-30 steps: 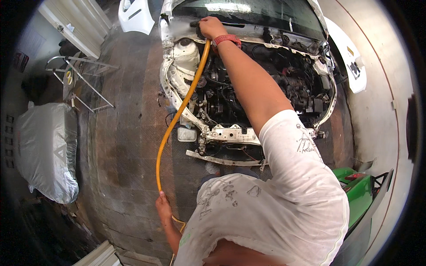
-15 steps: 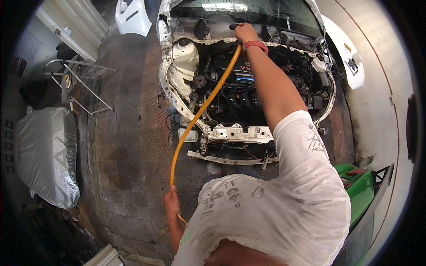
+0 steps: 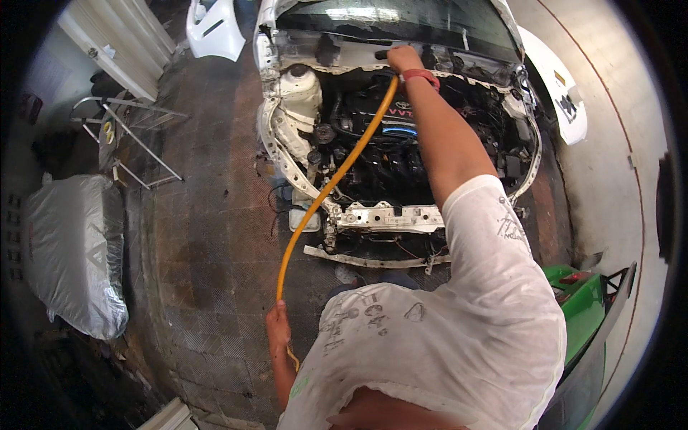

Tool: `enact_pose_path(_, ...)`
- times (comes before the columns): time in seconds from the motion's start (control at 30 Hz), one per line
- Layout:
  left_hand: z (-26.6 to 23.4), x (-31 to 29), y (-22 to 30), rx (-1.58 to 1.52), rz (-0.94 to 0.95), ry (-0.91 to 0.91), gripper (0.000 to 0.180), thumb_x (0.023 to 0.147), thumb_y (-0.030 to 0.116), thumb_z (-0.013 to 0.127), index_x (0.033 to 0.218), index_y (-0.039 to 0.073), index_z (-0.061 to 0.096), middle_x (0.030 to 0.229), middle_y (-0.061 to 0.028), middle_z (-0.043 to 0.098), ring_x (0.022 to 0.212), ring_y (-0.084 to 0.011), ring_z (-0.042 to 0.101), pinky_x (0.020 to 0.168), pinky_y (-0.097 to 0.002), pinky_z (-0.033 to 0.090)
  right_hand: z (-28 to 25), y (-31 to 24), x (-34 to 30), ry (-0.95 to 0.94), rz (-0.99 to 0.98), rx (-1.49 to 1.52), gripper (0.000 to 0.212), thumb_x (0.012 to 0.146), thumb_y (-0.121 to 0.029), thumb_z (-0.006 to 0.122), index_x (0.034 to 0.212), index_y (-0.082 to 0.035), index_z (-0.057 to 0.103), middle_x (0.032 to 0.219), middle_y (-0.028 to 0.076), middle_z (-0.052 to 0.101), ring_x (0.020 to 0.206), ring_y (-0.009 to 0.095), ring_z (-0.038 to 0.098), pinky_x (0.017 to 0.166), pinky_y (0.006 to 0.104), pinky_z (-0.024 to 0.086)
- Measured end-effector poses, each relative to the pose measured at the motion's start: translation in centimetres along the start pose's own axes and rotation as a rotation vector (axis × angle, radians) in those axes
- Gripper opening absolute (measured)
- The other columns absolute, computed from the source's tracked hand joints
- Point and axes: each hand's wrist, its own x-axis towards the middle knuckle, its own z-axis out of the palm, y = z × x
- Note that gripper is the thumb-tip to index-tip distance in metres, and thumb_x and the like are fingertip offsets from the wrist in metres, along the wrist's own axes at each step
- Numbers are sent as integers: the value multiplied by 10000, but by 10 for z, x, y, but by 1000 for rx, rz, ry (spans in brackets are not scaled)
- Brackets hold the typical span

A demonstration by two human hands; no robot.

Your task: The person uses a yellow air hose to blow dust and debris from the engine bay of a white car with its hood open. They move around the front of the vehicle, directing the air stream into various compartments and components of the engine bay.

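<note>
A yellow-orange hose (image 3: 326, 190) arcs from my left hand up to my right hand, passing over the left part of an open engine bay. Closed at the far edge of that bay, my right hand (image 3: 405, 59) grips the hose's upper end. A dark tip (image 3: 382, 54) sticks out to the left of the fist; its exact kind is hidden by my fingers. Low on the left, beside my body, my left hand (image 3: 277, 322) is wrapped round the hose. Below the hands' span lies the black engine (image 3: 387, 150), inside a white car front (image 3: 390, 216) with its bumper off.
A windshield (image 3: 401, 21) rises beyond the bay. White body panels stand at the far left (image 3: 215, 32) and right (image 3: 555, 89). On the left are a folding metal stand (image 3: 129, 136) and a silver-covered object (image 3: 79, 251). A green panel (image 3: 580, 308) sits at the near right.
My right hand has shifted a little to the right and nearer, taking the hose's upper end with it. My left hand stays at nearly the same place, still round the hose.
</note>
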Motion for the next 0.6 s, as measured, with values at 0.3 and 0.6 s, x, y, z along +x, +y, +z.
enact_pose_path(0.3,1,9,-34,-23,32,26,531,1106,460,440,739,78,416,669,11,377,622,-131,338,559,-356,279,48,-30,24,23,-21,29,291,844,-196,625,1028,-40,787,1119,230,729,1069,396,705,951,484,557)
enact_pose_path(0.6,-6,9,-30,-31,12,53,536,1105,469,457,729,92,398,664,31,342,608,-118,303,540,-357,250,34,-59,-9,17,190,394,298,849,-237,624,1046,-91,792,1150,222,718,1091,424,679,979,477,532)
